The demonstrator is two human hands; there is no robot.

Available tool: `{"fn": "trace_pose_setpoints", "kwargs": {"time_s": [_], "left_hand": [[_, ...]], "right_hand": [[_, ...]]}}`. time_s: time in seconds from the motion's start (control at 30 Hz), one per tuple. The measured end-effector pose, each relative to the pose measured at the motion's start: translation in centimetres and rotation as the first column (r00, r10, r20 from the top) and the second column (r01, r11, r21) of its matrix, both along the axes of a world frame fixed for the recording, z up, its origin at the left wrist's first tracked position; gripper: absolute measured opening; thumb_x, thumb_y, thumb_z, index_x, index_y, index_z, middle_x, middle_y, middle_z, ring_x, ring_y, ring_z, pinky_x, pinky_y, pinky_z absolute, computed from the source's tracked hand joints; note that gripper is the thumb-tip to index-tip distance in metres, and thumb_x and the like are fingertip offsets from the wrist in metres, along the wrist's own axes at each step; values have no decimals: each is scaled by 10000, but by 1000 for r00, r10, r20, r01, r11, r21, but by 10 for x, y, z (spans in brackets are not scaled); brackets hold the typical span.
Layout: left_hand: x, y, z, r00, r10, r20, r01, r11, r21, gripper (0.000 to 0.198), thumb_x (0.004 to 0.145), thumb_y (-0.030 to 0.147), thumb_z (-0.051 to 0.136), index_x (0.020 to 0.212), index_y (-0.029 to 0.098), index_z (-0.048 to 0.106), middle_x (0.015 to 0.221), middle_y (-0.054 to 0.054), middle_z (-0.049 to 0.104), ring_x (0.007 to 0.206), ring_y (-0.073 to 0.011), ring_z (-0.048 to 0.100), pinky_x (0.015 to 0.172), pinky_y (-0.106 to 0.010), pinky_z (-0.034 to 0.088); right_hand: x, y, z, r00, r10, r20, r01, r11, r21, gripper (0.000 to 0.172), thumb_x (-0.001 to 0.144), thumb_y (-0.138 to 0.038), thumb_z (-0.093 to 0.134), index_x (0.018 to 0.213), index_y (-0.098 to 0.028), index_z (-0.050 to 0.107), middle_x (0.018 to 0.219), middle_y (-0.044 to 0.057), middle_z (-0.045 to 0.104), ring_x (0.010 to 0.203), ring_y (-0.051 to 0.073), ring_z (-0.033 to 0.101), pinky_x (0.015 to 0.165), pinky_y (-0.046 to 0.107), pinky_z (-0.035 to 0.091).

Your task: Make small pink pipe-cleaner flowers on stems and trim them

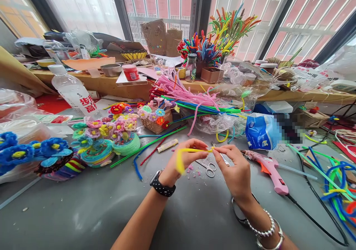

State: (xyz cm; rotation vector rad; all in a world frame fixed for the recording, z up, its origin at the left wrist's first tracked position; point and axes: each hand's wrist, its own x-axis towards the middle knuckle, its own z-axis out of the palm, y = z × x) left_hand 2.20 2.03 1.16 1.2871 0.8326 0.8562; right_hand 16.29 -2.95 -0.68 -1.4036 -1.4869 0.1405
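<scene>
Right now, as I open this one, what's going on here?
A person holds a yellow fuzzy stem over the grey table, with the fingers of the left hand and right hand close together on it. Scissors lie on the table between the hands, and a pink glue gun lies to the right. Fuzzy flowers stand at the left, and a bundle of pink stems lies farther back.

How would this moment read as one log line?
left hand: holding yellow pipe cleaner | right hand: pinching it too | on table: scissors, pink glue gun
</scene>
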Motion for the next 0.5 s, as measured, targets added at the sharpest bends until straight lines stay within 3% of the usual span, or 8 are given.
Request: {"fn": "trace_pose_setpoints", "kwargs": {"time_s": [0.23,0.5], "left_hand": [[4,0,-4,999,29,34,-26,995,-92,287,552,221,709,780,118,569,659,-18,626,611,-117,599,631,-252,485],[-3,1,5,996,67,-57,-70,995,-67,360,558,217,708,842,125,506,561,-8,636,556,-139,617,598,-273,501]], "right_hand": [[0,1,1,997,-8,80,9,1000,-10,111,753,-219,521,765,-188,627,738,41,574,712,180,540,668,323,425],[1,1,-2,936,-8,351,-26,995,92,133,758,-171,485,790,-184,613,706,40,566,675,168,522,628,302,397]]}}
